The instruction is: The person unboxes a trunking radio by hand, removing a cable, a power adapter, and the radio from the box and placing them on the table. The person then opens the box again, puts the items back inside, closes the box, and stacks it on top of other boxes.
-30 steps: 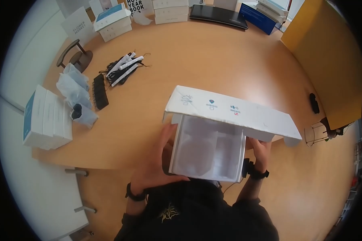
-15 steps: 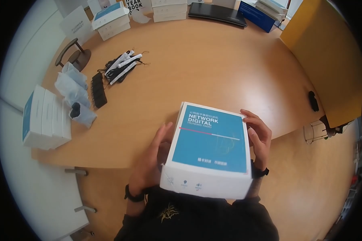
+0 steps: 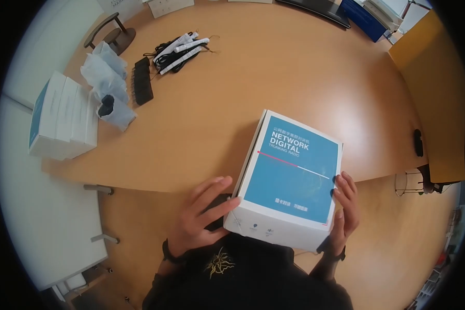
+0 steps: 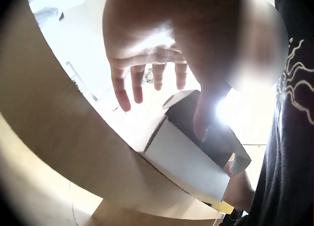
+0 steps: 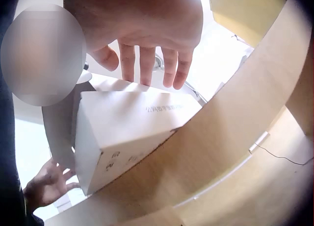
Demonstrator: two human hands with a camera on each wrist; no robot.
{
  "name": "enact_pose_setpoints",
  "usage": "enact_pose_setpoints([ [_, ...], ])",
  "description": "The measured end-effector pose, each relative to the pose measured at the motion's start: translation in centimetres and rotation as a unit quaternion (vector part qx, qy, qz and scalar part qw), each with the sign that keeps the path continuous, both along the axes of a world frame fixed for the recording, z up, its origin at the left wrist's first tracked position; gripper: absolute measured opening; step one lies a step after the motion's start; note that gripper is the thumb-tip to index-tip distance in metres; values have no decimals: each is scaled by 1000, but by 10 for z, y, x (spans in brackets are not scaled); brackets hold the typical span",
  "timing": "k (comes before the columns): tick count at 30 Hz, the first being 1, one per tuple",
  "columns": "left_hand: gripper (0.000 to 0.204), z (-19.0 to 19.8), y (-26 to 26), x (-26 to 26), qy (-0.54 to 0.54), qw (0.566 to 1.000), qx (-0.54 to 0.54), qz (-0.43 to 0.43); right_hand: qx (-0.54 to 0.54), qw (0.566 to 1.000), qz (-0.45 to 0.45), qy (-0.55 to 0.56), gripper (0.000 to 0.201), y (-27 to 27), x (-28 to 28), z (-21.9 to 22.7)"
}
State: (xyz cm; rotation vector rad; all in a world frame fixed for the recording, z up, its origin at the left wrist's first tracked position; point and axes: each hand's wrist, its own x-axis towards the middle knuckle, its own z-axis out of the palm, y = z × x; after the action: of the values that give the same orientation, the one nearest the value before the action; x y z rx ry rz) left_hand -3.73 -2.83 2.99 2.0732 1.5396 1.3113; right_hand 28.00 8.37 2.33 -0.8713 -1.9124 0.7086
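Note:
A white carton with a blue "NETWORK DIGITAL" top (image 3: 294, 175) lies at the table's near edge, tilted in the head view. Its lid lies over the top, while the front flap (image 4: 223, 138) stands out from the body in the left wrist view, side tabs showing. My left hand (image 3: 199, 217) is at the front left corner, fingers spread and fairly straight, a fingertip right at the lid's edge. Along the right side rests my right hand (image 3: 344, 217), its extended fingers against the carton wall (image 5: 137, 113) in the right wrist view.
On the left are several white boxes (image 3: 62, 121), plastic-wrapped items (image 3: 104, 72), a row of black pieces (image 3: 142, 82) and a bundle of black cords with white labels (image 3: 181, 51). A dark laptop (image 3: 318, 10) is at the back, and a small black object (image 3: 418, 143) at the right edge.
The lid came down over the open carton, hiding its white tray. Since then the carton has shifted rightward in view, and the left hand has moved to its front left corner.

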Motion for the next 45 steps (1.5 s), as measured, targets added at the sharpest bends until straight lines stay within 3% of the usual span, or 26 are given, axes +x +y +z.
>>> enact_pose_setpoints([
  [5,62,-19,4,11,89,996,8,27,30,984,-47,-168,39,-15,4,-18],
  [7,59,-21,4,13,84,995,29,45,32,983,-66,-169,55,-21,-2,-22],
  [8,59,-21,3,14,82,995,26,45,55,977,-53,-200,81,-20,1,-23],
  [10,58,-21,2,16,70,992,60,84,66,975,-55,-206,89,-21,0,-22],
  [14,53,-29,-8,9,85,991,76,75,48,982,-44,-176,111,-31,9,-35],
  [18,53,-33,-16,7,102,989,74,71,119,983,-34,-135,105,-48,11,-48],
  [20,56,-34,-19,7,102,991,67,54,179,968,-79,-155,97,-63,8,-49],
  [28,37,-29,-24,9,103,990,77,50,159,957,-152,-190,60,-91,-2,-40],
  [32,38,-27,-23,10,87,992,81,43,152,954,-176,-191,44,-91,-14,-27],
  [41,52,-43,-12,7,97,986,119,59,157,942,-244,-171,43,-90,-18,-40],
  [45,55,-53,-8,8,97,984,134,68,164,947,-233,-149,42,-81,-29,-41],
])
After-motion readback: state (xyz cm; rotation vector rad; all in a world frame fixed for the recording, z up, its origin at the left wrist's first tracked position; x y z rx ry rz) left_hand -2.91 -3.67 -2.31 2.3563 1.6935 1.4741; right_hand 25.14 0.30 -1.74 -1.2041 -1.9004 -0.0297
